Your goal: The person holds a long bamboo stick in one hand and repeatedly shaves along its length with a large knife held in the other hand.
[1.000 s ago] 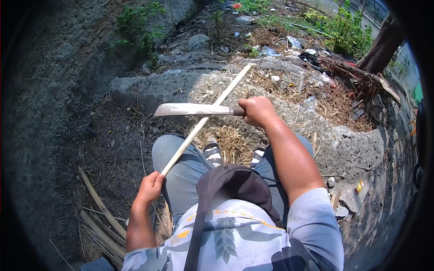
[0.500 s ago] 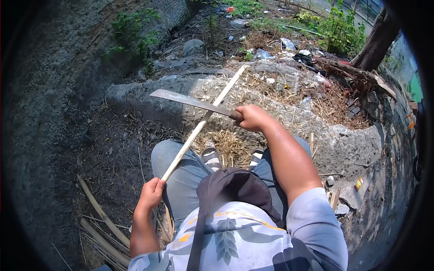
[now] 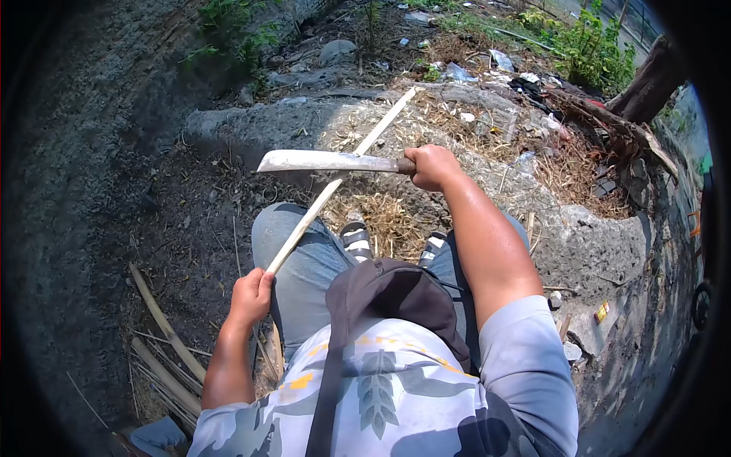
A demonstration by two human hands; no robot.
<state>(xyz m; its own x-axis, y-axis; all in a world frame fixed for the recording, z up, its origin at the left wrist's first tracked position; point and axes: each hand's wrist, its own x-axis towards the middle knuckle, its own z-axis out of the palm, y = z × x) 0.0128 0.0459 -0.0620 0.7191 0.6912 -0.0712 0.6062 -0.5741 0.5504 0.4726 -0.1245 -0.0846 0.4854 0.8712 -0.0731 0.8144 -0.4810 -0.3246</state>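
Note:
My right hand [image 3: 434,167] is closed round the dark handle of a machete [image 3: 320,161]. Its broad blade points left and crosses over a long pale split-bamboo strip [image 3: 304,221], hiding a short part of it. My left hand [image 3: 252,295] grips the strip's lower end beside my left knee. From there the strip slants up and right, its far end overlapping the concrete ledge in this view. A dark bag [image 3: 403,305] hangs across my lap between my bent knees.
Pale shavings [image 3: 384,217] lie around my sandalled feet. Ahead runs a rough concrete ledge [image 3: 251,141] scattered with litter. Several bamboo lengths [image 3: 167,324] rest on the ground at my left. A rough wall [image 3: 76,190] stands at left, a tree trunk [image 3: 647,84] at upper right.
The machete has moved slightly up along the strip, and its blade has turned to show more of its flat face. My left hand still grips the strip's lower end.

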